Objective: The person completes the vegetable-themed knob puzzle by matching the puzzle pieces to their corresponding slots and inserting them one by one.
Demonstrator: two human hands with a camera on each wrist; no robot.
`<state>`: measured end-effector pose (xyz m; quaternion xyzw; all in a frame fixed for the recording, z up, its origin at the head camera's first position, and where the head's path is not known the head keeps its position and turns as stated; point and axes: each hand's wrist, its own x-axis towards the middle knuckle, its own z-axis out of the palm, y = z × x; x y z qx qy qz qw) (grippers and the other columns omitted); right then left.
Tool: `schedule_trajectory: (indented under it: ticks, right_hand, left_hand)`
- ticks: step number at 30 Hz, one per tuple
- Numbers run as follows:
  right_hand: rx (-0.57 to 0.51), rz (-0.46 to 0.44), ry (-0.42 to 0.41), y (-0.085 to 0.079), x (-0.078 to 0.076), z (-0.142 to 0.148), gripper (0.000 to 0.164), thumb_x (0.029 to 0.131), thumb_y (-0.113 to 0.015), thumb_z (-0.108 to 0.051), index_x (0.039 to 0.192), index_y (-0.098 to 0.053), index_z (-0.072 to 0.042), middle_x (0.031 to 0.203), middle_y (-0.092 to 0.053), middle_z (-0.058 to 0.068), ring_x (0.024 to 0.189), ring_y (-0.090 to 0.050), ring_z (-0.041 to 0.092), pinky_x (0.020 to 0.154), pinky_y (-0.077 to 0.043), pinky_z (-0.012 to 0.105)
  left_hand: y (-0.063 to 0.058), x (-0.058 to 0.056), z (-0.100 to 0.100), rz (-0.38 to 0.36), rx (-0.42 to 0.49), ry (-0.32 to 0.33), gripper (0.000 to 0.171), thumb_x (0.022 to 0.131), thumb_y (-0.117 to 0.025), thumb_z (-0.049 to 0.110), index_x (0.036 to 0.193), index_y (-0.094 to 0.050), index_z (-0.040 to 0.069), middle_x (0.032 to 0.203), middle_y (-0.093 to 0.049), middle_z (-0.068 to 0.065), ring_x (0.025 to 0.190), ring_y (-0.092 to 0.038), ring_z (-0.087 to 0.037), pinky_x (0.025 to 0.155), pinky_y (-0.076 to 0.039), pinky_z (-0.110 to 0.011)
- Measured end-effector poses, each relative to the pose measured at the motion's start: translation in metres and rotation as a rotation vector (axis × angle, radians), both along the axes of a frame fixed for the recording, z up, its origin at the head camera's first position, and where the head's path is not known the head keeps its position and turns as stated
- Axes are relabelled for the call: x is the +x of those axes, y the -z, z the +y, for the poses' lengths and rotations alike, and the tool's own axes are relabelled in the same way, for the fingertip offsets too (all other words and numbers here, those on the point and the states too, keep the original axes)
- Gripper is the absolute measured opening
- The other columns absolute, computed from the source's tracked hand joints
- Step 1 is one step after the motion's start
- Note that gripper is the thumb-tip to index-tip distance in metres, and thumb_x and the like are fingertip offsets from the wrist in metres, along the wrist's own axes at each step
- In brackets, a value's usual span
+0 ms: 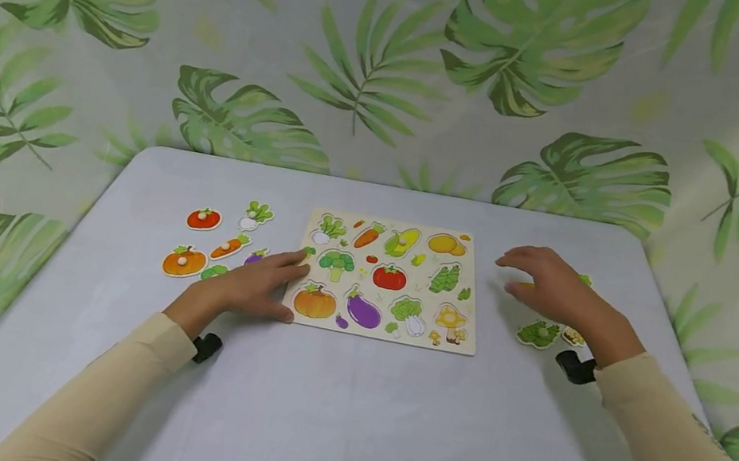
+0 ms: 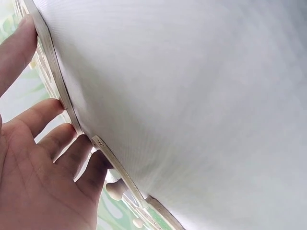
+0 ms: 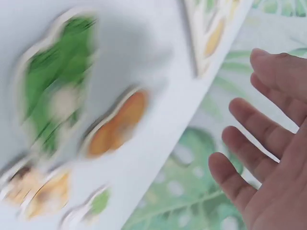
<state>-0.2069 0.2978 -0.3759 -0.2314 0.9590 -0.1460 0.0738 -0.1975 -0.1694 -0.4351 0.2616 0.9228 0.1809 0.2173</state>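
A flat wooden puzzle board with printed vegetables lies on the table. My left hand touches its left edge, fingers spread along the side. In the left wrist view, the thumb and fingertips meet the board's edge, and a knobbed piece is close by the fingers. My right hand hovers over the pieces to the board's right, fingers relaxed and apart, holding nothing. Beneath and around it lie a green leafy piece, a mushroom piece and an orange-brown piece, blurred in the right wrist view.
Left of the board lie a tomato piece, a white radish piece, a carrot piece, a pumpkin piece and an eggplant piece. The white table meets a leaf-patterned backdrop behind.
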Motion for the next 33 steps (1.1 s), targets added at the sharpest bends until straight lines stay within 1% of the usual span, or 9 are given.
schedule_trajectory:
  ticks: [4,8,12,17,20,24,28,30,33]
  right_hand:
    - [0.027,-0.028,0.032,0.006,0.005,0.024,0.036,0.093,-0.066,-0.009,0.127,-0.064,0.001,0.134,-0.060,0.025,0.129,-0.047,0.047,0.108,-0.038,0.064]
    - [0.059,-0.059,0.074,0.016,0.000,0.044,0.036,0.092,-0.067,-0.010,0.125,-0.065,0.003,0.130,-0.061,0.027,0.125,-0.049,0.049,0.105,-0.039,0.066]
    - [0.057,-0.082,0.103,0.027,-0.007,0.056,0.034,0.091,-0.069,-0.012,0.121,-0.068,0.004,0.124,-0.064,0.027,0.118,-0.054,0.048,0.101,-0.043,0.065]
    - [-0.010,-0.140,0.166,0.037,-0.013,0.064,0.030,0.091,-0.070,-0.017,0.115,-0.071,0.001,0.121,-0.065,0.025,0.114,-0.057,0.046,0.097,-0.046,0.062]
    - [-0.048,-0.149,0.189,0.044,-0.017,0.068,0.027,0.092,-0.070,-0.018,0.112,-0.073,0.000,0.119,-0.064,0.024,0.111,-0.058,0.044,0.094,-0.048,0.060]
    - [-0.075,-0.151,0.210,0.050,-0.019,0.070,0.026,0.093,-0.069,-0.018,0.112,-0.073,-0.001,0.119,-0.063,0.023,0.111,-0.058,0.041,0.094,-0.049,0.058]
    - [-0.093,-0.169,0.229,0.051,-0.018,0.068,0.028,0.094,-0.067,-0.018,0.116,-0.070,0.000,0.120,-0.061,0.022,0.109,-0.059,0.039,0.090,-0.051,0.054]
    - [-0.096,-0.164,0.224,0.050,-0.017,0.065,0.027,0.094,-0.067,-0.016,0.115,-0.070,0.000,0.119,-0.062,0.022,0.106,-0.060,0.037,0.088,-0.052,0.053]
    - [-0.088,-0.148,0.211,0.050,-0.017,0.062,0.023,0.093,-0.066,-0.013,0.111,-0.069,0.001,0.116,-0.064,0.022,0.104,-0.061,0.036,0.088,-0.052,0.054]
  left_hand:
    - [0.000,0.000,0.001,-0.004,-0.004,-0.012,0.086,0.086,-0.077,0.039,0.156,-0.033,0.015,0.169,-0.015,-0.007,0.155,-0.019,-0.034,0.123,-0.027,-0.053]
    - [0.001,0.001,0.001,-0.003,-0.001,-0.017,0.086,0.086,-0.077,0.039,0.156,-0.033,0.015,0.169,-0.015,-0.008,0.155,-0.019,-0.034,0.123,-0.027,-0.054]
    - [0.003,0.000,0.001,-0.001,-0.002,-0.020,0.086,0.085,-0.077,0.039,0.156,-0.033,0.016,0.169,-0.014,-0.007,0.155,-0.019,-0.033,0.123,-0.027,-0.053]
    - [0.002,-0.001,0.001,0.008,-0.025,-0.018,0.086,0.085,-0.077,0.039,0.156,-0.034,0.016,0.169,-0.015,-0.006,0.155,-0.020,-0.033,0.123,-0.028,-0.052]
    - [0.001,-0.001,0.002,0.006,-0.032,-0.012,0.086,0.085,-0.077,0.040,0.156,-0.034,0.016,0.168,-0.016,-0.007,0.155,-0.020,-0.033,0.123,-0.028,-0.052]
    - [0.001,-0.001,0.003,0.006,-0.044,-0.012,0.086,0.085,-0.077,0.040,0.156,-0.034,0.015,0.168,-0.015,-0.007,0.155,-0.020,-0.033,0.123,-0.028,-0.052]
    - [0.001,-0.002,0.003,0.010,-0.053,-0.016,0.086,0.085,-0.077,0.040,0.156,-0.033,0.016,0.169,-0.015,-0.006,0.155,-0.019,-0.032,0.123,-0.028,-0.051]
    - [0.001,-0.002,0.003,0.013,-0.052,-0.014,0.086,0.085,-0.077,0.039,0.156,-0.033,0.016,0.169,-0.015,-0.006,0.155,-0.019,-0.032,0.123,-0.028,-0.051]
    - [0.000,-0.002,0.003,0.007,-0.050,-0.021,0.086,0.085,-0.077,0.039,0.156,-0.034,0.016,0.169,-0.015,-0.006,0.155,-0.020,-0.033,0.123,-0.028,-0.052]
